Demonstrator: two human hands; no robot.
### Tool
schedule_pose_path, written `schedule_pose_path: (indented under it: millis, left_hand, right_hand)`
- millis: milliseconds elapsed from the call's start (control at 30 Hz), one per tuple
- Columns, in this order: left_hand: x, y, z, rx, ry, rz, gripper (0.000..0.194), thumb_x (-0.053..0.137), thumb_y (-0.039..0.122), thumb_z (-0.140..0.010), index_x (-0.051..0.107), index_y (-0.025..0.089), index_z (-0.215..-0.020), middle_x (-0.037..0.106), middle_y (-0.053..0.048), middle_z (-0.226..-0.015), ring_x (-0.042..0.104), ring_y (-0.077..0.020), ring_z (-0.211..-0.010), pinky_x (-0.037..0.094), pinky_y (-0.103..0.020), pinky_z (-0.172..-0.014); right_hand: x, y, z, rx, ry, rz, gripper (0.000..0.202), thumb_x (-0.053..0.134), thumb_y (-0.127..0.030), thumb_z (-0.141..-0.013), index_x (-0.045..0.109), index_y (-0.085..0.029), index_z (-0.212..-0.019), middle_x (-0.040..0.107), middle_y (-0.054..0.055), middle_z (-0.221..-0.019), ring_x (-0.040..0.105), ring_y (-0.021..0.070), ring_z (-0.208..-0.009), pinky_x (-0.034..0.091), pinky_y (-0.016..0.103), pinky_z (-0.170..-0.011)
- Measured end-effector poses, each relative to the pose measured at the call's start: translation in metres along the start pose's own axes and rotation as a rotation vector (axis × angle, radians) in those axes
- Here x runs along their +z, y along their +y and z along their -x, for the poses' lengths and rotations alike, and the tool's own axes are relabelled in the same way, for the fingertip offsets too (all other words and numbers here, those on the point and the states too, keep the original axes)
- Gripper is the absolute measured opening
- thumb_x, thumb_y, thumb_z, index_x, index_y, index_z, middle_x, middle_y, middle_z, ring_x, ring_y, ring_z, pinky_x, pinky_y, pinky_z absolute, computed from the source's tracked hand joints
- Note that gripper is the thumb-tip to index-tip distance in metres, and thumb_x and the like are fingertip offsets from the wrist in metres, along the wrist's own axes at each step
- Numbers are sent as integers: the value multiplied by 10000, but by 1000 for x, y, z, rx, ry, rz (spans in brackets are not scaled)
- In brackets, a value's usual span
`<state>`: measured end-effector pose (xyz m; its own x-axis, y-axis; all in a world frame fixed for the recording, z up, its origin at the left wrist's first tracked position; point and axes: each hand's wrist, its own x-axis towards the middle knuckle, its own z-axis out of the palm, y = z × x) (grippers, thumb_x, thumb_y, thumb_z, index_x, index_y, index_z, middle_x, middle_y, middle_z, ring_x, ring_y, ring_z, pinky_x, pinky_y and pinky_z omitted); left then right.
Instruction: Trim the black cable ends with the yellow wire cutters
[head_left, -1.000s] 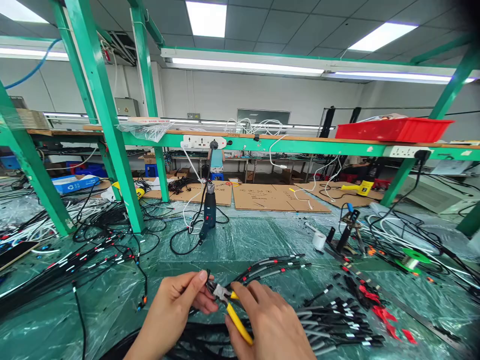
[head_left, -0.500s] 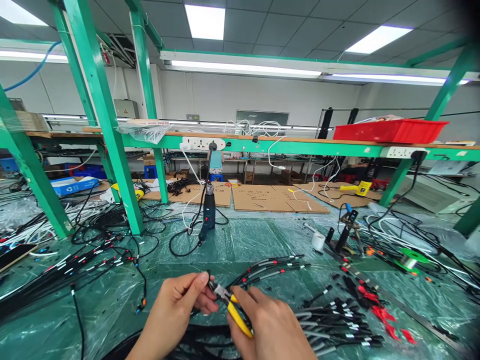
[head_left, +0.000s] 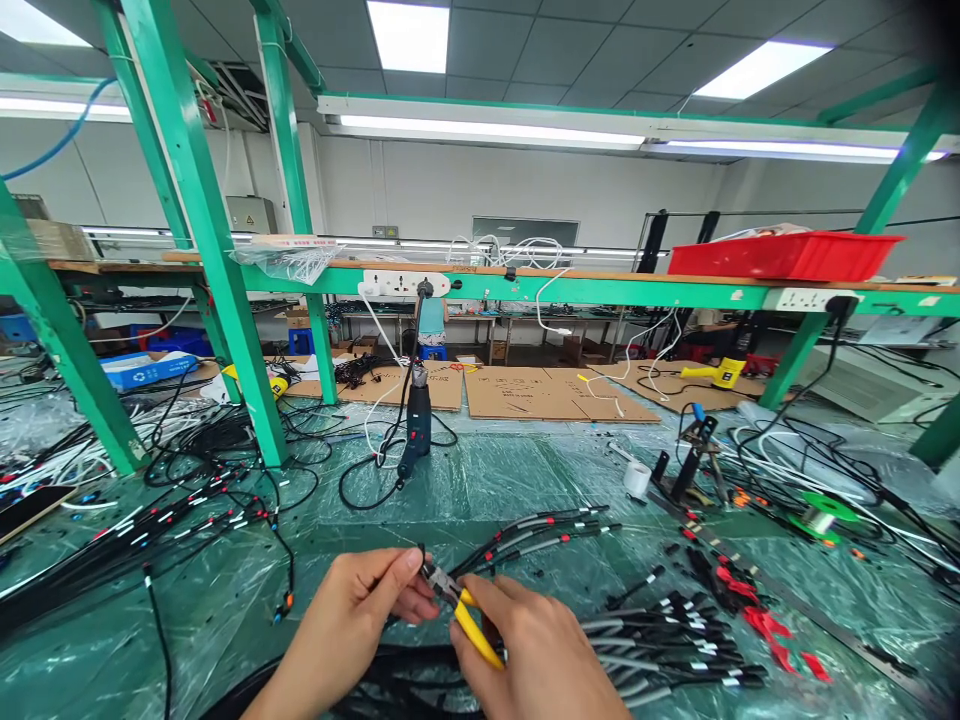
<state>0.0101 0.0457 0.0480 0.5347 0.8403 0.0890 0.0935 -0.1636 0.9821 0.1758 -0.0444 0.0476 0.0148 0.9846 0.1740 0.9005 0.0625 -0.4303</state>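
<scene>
My left hand (head_left: 379, 597) pinches the end of a black cable (head_left: 422, 552) between thumb and forefinger. Wrapped in my right hand (head_left: 525, 640) are the yellow handles of a pair of pliers (head_left: 474, 628). The metal jaws point up and left and meet the black piece at my left fingertips; whether they bite on it I cannot tell. Beneath my wrists runs a bundle of black cables (head_left: 405, 672). Right of my right hand, grey and black cable ends (head_left: 675, 640) with white bands lie fanned out. More grey cables with red bands (head_left: 532, 537) lie just beyond my hands.
A dark heat gun (head_left: 418, 425) stands upright on the plastic-covered green bench (head_left: 510, 480). Black cables (head_left: 187, 510) pile up at left beside a green post (head_left: 217, 250). At right are a white roll (head_left: 637, 479), a green spool (head_left: 821, 517) and red scraps (head_left: 765, 625).
My hands stay nearly in place, with the pliers still at the black cable end. The right hand and handles have shifted very slightly left. The view has tilted a little.
</scene>
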Motion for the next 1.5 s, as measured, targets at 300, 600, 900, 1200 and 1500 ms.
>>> schedule_pose_path:
  millis: [300, 600, 900, 1200, 1500]
  left_hand:
    - [5, -9, 3, 53, 103, 124, 282, 632, 411, -852, 782, 172, -847, 793, -45, -760, 738, -214, -688, 598, -275, -678]
    - [8, -3, 0, 27, 194, -35, 391, 606, 461, -857, 705, 171, -616, 692, -13, -514, 623, -161, -482, 507, -225, -514]
    - [2, -6, 0, 32, 136, 27, 423, 578, 473, -870, 681, 159, -606, 708, -35, -516, 657, -174, -488, 532, -242, -517]
    - [1, -4, -3, 16, 132, 69, 425, 599, 478, -860, 706, 147, -617, 726, -45, -521, 667, -169, -482, 538, -238, -525]
    - [2, -5, -2, 29, 114, 32, 415, 588, 466, -870, 713, 155, -624, 728, -38, -528, 669, -171, -488, 536, -237, -532]
  right_hand:
    - [14, 2, -6, 216, -260, -922, 390, 505, -552, -860, 520, -198, -696, 438, -59, -545, 400, 84, -421, 310, 204, -402]
    - [13, -5, -4, 159, -238, -917, 387, 515, -563, -861, 538, -195, -742, 433, -62, -568, 395, 68, -417, 295, 188, -388]
    - [10, -5, -3, 68, -109, -524, 284, 506, -453, -870, 584, -198, -771, 514, -20, -643, 498, 136, -578, 372, 244, -535]
    - [0, -3, 1, -8, 108, 66, 435, 531, -267, -816, 597, -198, -1240, 634, 117, -1064, 612, 302, -964, 494, 463, -847]
    - [-2, -2, -1, -27, 88, 121, 460, 533, -256, -827, 586, -191, -1279, 636, 113, -1048, 621, 298, -947, 513, 470, -837]
